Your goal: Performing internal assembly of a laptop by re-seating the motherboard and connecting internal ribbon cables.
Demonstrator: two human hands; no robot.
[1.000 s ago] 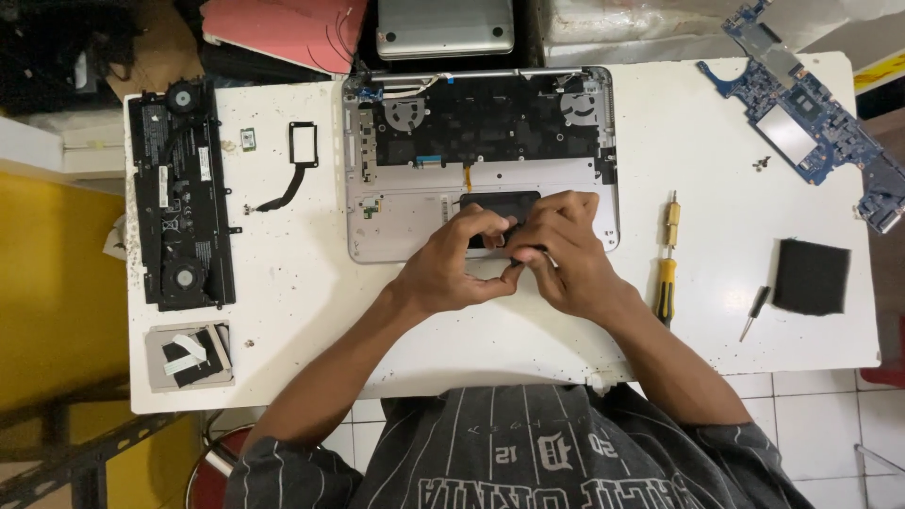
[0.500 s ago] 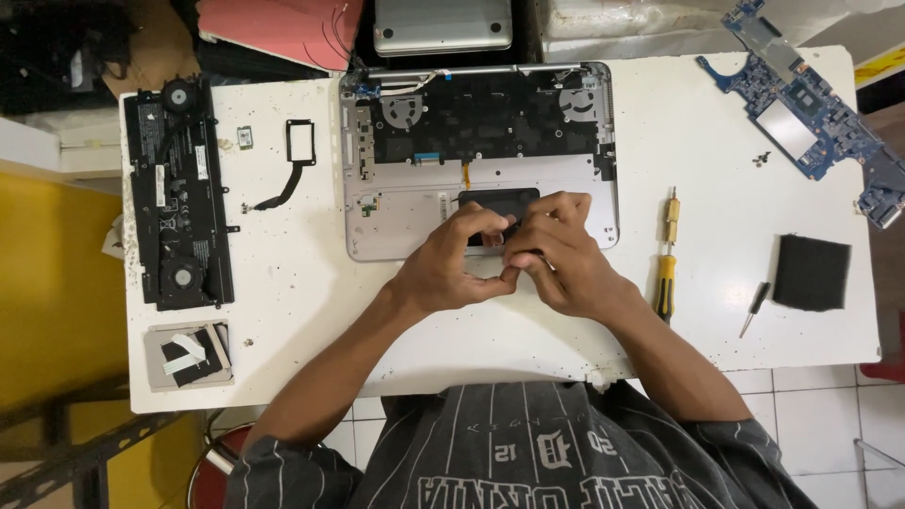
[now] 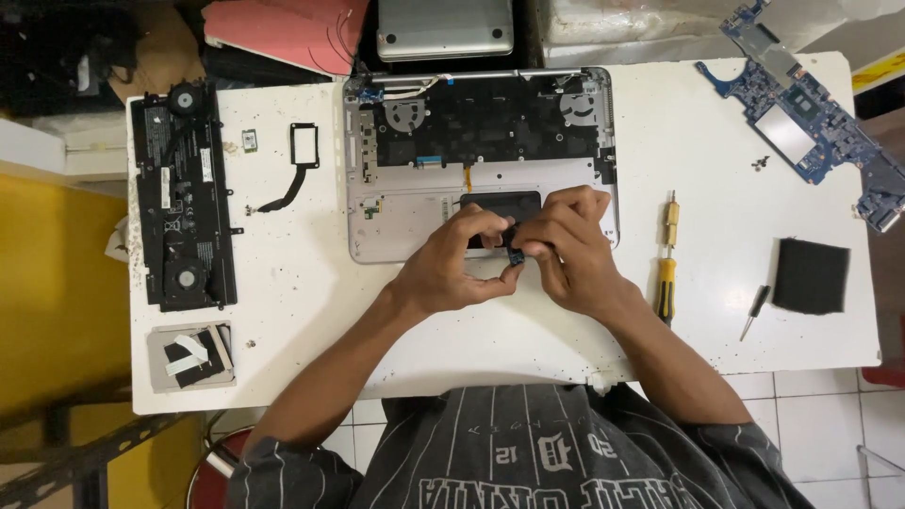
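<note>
An opened silver laptop base (image 3: 377, 231) lies upside down at the middle of the white table (image 3: 311, 311), its dark innards showing. My left hand (image 3: 452, 269) and my right hand (image 3: 566, 250) meet over its front edge, near the black trackpad plate (image 3: 500, 200). Between the fingertips of both hands sits a small dark part with a blue bit (image 3: 514, 247). What kind of part it is cannot be told; the fingers hide most of it.
A black battery with two fans (image 3: 181, 193) lies at the left, a black bracket with cable (image 3: 300, 160) beside it. A blue circuit board (image 3: 801, 113) is at the far right, with a yellow-handled screwdriver (image 3: 667, 269), a small screwdriver (image 3: 754, 309) and a black pad (image 3: 809, 275).
Both hands have drawn slightly toward me from the trackpad area, lifting the small part between the fingertips. Nothing else on the table has moved.
</note>
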